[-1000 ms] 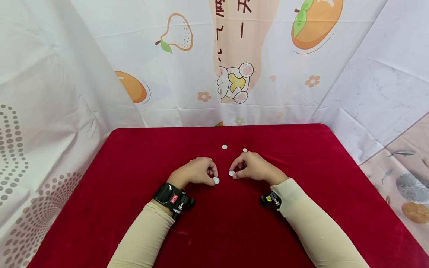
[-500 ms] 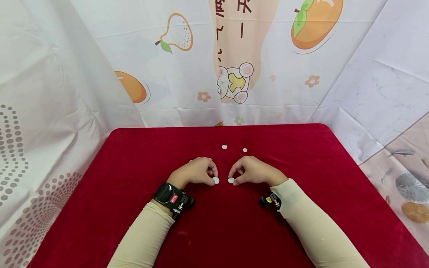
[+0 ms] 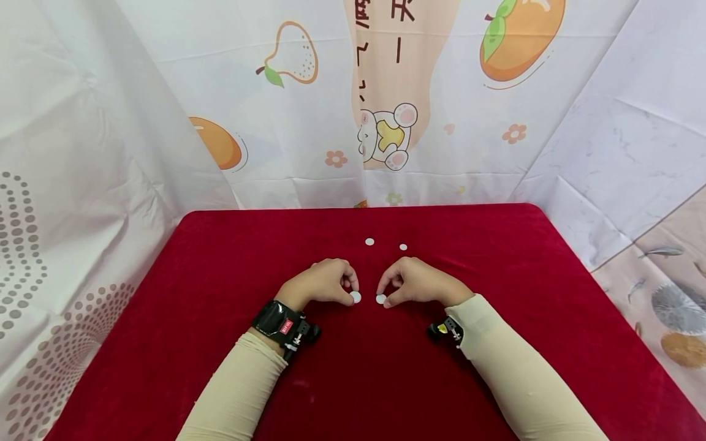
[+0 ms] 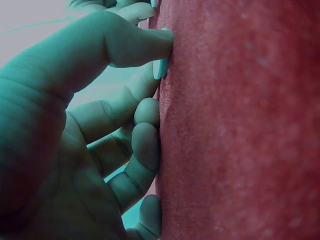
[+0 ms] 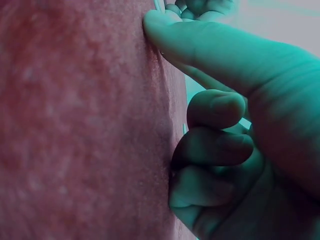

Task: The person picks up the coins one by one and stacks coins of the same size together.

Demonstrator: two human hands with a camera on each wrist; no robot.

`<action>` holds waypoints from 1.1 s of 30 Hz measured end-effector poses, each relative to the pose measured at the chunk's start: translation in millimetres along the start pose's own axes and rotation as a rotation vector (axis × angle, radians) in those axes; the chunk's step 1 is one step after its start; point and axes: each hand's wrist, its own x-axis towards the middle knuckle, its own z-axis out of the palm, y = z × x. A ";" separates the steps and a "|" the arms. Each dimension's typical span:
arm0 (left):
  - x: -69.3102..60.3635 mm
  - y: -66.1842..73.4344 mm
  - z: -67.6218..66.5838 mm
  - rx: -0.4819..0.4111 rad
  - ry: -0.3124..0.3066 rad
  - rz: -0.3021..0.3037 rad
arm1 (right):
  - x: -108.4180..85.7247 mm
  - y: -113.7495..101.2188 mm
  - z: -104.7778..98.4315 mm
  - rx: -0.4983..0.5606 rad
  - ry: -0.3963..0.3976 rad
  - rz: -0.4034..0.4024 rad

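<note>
Near the middle of the red cloth, my left hand [image 3: 325, 282] pinches a small white disc [image 3: 355, 297] between thumb and index finger. In the left wrist view that disc [image 4: 160, 68] appears edge-on at the thumb tip, close to the cloth. Opposite it, my right hand [image 3: 421, 280] pinches a second white disc [image 3: 381, 299] by thumb and index finger. Only a thin edge of that disc [image 5: 157, 5] shows in the right wrist view. A narrow gap separates the two discs, which sit almost level with each other. The right hand's other fingers are curled under the palm.
Two more white discs lie farther back on the cloth, one at centre [image 3: 369, 242] and a smaller-looking one to its right [image 3: 403, 247]. The red-covered table [image 3: 353, 380] ends at a back edge against a printed white curtain [image 3: 309, 141]. Curtains also hang at both sides.
My right hand has drawn its disc toward me, to about the level of the left one, and then barely shifted. The left hand and the two rear discs stayed put.
</note>
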 end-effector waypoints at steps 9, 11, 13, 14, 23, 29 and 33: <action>0.4 -1.7 1.5 -0.014 0.003 -0.008 | 0.4 1.9 0.3 0.007 0.006 0.013; 0.5 -2.0 1.8 -0.016 0.004 -0.006 | 0.7 3.1 0.8 0.003 0.005 0.016; 0.1 -1.5 1.6 -0.015 0.005 -0.005 | 0.9 4.0 1.3 0.001 0.005 0.016; -0.1 -1.1 1.5 -0.014 0.005 -0.005 | 1.0 4.6 1.4 -0.002 0.005 0.018; -1.1 1.5 -0.5 -0.012 0.004 -0.004 | 1.3 5.6 1.5 -0.017 0.008 0.038; -2.3 2.1 -0.4 -0.015 0.004 -0.016 | 1.9 5.9 2.3 -0.004 0.001 0.037; -1.5 1.6 -0.5 -0.011 0.005 -0.009 | 1.6 6.0 2.3 -0.004 0.000 0.034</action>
